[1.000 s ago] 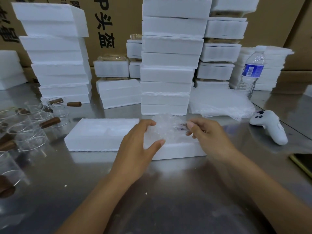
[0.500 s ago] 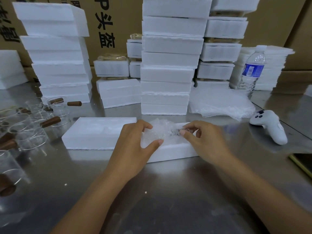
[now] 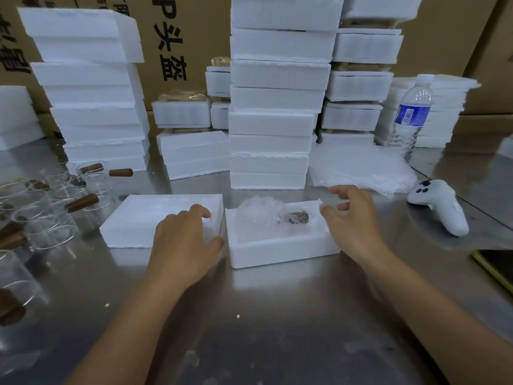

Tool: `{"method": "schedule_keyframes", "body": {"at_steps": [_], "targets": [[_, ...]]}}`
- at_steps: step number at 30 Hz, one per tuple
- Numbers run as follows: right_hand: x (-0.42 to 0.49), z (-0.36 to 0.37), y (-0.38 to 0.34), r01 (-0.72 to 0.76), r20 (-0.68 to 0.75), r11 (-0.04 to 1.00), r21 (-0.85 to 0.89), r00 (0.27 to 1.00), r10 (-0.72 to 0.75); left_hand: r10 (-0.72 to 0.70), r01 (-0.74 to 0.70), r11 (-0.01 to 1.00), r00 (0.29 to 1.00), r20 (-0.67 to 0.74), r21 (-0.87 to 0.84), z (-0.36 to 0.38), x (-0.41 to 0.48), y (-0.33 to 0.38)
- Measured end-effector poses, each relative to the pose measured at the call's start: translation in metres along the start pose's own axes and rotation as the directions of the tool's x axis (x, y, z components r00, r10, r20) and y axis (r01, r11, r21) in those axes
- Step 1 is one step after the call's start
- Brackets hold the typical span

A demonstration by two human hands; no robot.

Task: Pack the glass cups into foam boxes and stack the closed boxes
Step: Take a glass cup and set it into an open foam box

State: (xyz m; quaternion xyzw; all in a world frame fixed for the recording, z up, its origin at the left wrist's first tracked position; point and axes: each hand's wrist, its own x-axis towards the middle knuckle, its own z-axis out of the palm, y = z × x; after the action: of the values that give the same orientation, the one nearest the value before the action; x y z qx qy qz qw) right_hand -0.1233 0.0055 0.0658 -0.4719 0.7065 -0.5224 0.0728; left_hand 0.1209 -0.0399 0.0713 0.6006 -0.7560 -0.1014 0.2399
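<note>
An open foam box [image 3: 280, 252] sits in the middle of the steel table. Inside it lies a glass cup wrapped in bubble wrap [image 3: 259, 215], its brown wooden handle [image 3: 298, 217] showing through. Left of the box lies the foam lid [image 3: 138, 218]. My left hand [image 3: 183, 240] lies over the lid's right end, fingers curled onto its top and thumb at its near corner. My right hand [image 3: 352, 218] hovers by the box's right end with fingers loosely bent, holding nothing. Several bare glass cups with wooden handles [image 3: 52, 207] stand at the far left.
Tall stacks of closed foam boxes [image 3: 272, 120] rise behind the work area, with more stacks [image 3: 91, 107] at the left. A bubble wrap pile [image 3: 358, 168], a water bottle [image 3: 410, 118] and a white controller [image 3: 441, 209] sit at the right. A phone [image 3: 497, 265] lies near the right edge.
Both hands have let go of the wrapped cup, which now lies in the box. My left hand moved left onto the lid; my right hand drew back to the right.
</note>
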Motion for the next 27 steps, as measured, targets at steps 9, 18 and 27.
{"method": "schedule_keyframes", "body": {"at_steps": [9,18,27], "targets": [[-0.001,0.002,0.002,-0.089,0.021,0.986,-0.140,0.995,0.093,0.068,-0.168,0.952,0.931,-0.359,-0.256,-0.003,0.000,0.006],[-0.005,0.003,-0.004,-0.079,0.140,0.995,-0.058,0.986,0.087,0.038,-0.534,0.241,0.839,-0.542,-0.810,-0.038,-0.003,0.018],[-0.007,0.002,-0.025,0.007,0.084,0.833,0.553,0.994,-0.064,0.101,0.098,-0.700,0.994,0.038,-0.707,-0.042,-0.005,0.013]]}}
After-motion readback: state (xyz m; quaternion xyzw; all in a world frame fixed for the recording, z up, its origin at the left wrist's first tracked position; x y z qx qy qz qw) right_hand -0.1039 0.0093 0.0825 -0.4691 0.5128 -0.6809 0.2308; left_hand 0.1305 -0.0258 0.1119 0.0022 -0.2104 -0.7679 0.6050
